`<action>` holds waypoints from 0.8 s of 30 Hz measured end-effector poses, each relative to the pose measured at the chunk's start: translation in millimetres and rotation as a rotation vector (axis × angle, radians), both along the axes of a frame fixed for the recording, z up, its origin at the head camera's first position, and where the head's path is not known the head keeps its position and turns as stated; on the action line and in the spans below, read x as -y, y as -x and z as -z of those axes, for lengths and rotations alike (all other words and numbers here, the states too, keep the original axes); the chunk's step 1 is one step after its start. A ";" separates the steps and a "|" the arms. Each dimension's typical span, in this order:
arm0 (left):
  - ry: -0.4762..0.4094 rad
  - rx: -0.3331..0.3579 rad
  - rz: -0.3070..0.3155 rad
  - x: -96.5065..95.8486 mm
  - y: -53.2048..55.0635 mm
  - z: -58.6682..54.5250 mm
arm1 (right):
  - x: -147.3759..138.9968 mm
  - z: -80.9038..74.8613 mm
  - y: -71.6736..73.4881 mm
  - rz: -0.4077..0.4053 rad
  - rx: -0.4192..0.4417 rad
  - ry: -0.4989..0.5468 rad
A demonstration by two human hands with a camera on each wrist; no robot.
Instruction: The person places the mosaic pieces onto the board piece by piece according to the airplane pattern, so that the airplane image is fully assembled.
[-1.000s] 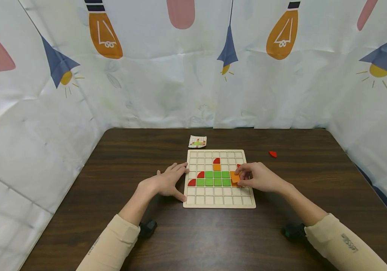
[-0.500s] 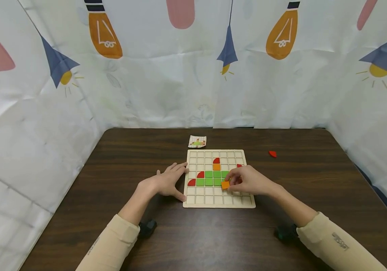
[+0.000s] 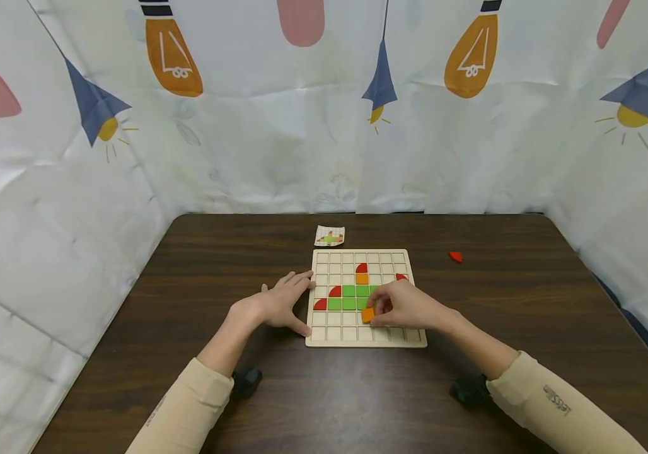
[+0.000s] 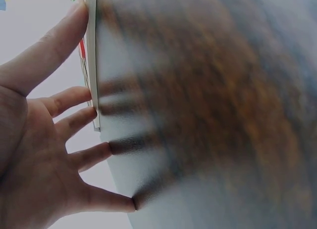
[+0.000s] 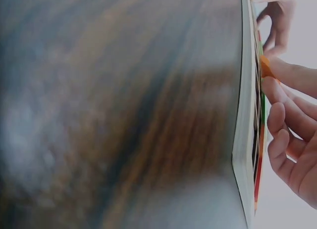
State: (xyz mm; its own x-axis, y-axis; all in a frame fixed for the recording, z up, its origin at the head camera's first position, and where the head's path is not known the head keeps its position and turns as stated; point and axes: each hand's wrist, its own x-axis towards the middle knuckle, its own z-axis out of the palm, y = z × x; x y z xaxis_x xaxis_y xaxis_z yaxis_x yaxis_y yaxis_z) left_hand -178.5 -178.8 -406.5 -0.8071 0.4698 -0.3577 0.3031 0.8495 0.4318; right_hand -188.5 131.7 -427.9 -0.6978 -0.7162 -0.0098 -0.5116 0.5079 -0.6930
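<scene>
A pale grid board [image 3: 335, 334] lies on the dark table, with green square tiles [image 3: 348, 297], red quarter-round tiles [image 3: 320, 304] and an orange square tile [image 3: 362, 278] set in its cells. My right hand [image 3: 406, 306] pinches another orange square tile [image 3: 367, 315] between thumb and fingers, tilted over the board just below the green row. In the right wrist view this orange tile [image 5: 266, 67] shows at the thumb tip. My left hand [image 3: 278, 306] is spread at the board's left edge; in the left wrist view its thumb and some fingertips touch the board's side [image 4: 92, 56].
A small pattern card [image 3: 329, 236] lies behind the board. One loose red quarter-round tile [image 3: 456, 256] rests on the table [image 3: 500, 284] at the back right. A patterned white cloth [image 3: 278, 139] hangs beyond the table's far edge.
My right hand has carried the orange tile left and toward the front, from the right end of the green rows to just below them. My left hand stays at the board's edge.
</scene>
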 end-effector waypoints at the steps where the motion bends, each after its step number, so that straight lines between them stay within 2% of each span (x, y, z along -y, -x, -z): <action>1: 0.000 -0.002 0.000 -0.2 0.3 0.0 | 0.7 0.3 -0.1 0.002 0.001 -0.006; 13: 0.008 0.000 0.002 -0.7 0.4 -0.9 | 7.6 4.3 -0.1 -0.007 -0.015 -0.023; 24: 0.010 0.005 0.005 -0.5 1.2 1.3 | -0.4 1.9 -1.4 -0.018 -0.011 -0.008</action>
